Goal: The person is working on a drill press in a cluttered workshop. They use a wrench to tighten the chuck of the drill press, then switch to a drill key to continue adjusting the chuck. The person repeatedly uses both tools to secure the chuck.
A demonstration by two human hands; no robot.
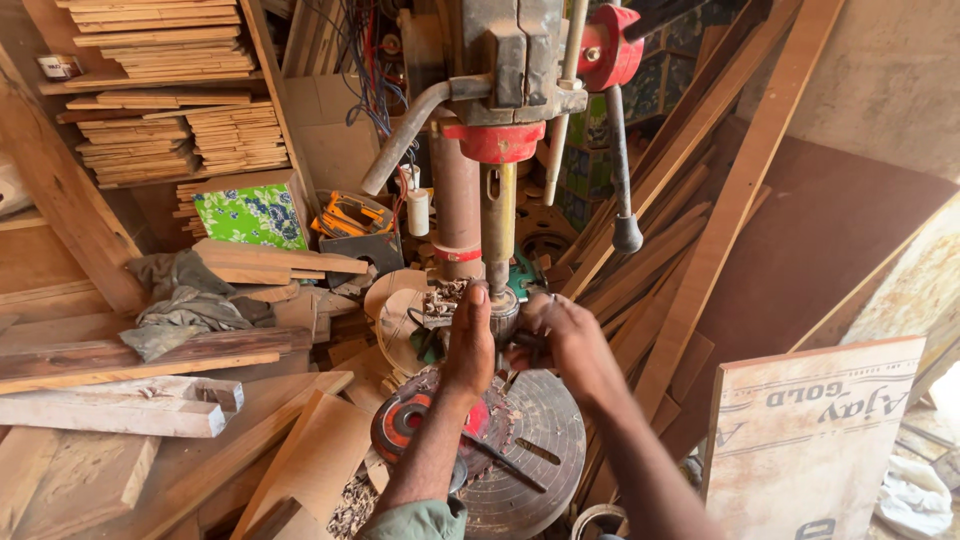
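Both hands were up at the chuck (503,312) of the drill press (497,120), just under its spindle and above the round slotted table (535,440). The left hand (470,345) was wrapped around the chuck, thumb pointing up, seemingly to hold it steady. The right hand (567,345) was closed on something small and dark at the chuck's side; whether that was a key or a bit, I could not tell. A red and black disc (405,420) lay on the table edge, within easy reach. The feed lever (620,170) hung free with its black knob down, untouched. Planks (720,220) leaned against the wall behind, and offcuts (120,400) lay heaped to the left, out of the way.
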